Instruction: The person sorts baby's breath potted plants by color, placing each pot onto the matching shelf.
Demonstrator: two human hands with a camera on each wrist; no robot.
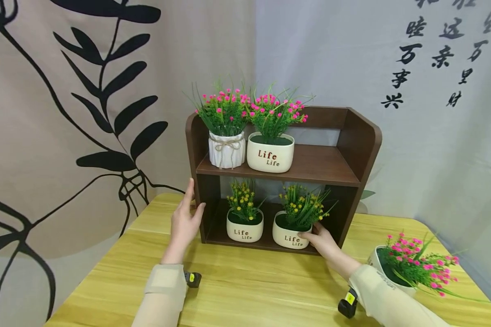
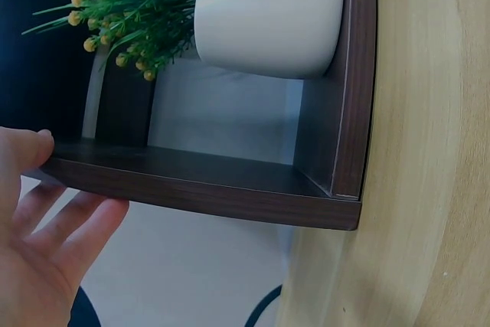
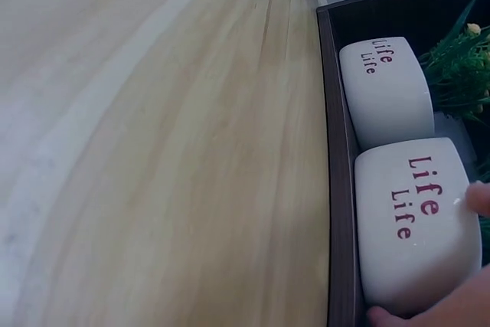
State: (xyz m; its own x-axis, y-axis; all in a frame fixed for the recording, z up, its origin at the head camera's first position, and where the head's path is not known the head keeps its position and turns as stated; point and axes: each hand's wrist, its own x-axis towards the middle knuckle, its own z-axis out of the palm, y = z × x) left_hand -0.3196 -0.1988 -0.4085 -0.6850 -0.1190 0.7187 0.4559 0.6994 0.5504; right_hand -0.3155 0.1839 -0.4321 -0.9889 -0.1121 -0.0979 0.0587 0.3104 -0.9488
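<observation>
A dark brown two-tier shelf (image 1: 311,165) stands on a yellow wooden table (image 1: 249,286). On its bottom board sit two cream "Life" pots with yellow flowers. My right hand (image 1: 317,240) grips the right one (image 1: 288,236), thumb low on its side and a fingertip (image 3: 478,197) on its front (image 3: 413,220). The left pot (image 1: 244,231) stands untouched beside it. My left hand (image 1: 186,220) lies flat against the outside of the shelf's left side panel (image 2: 207,189), fingers straight, thumb at the panel's front edge.
On the top board stand a white ribbed pot tied with twine (image 1: 227,150) and a cream "Life" pot (image 1: 270,154), both with pink flowers. Another pink-flowered pot (image 1: 393,268) sits on the table at the right. Curtains hang close behind the shelf.
</observation>
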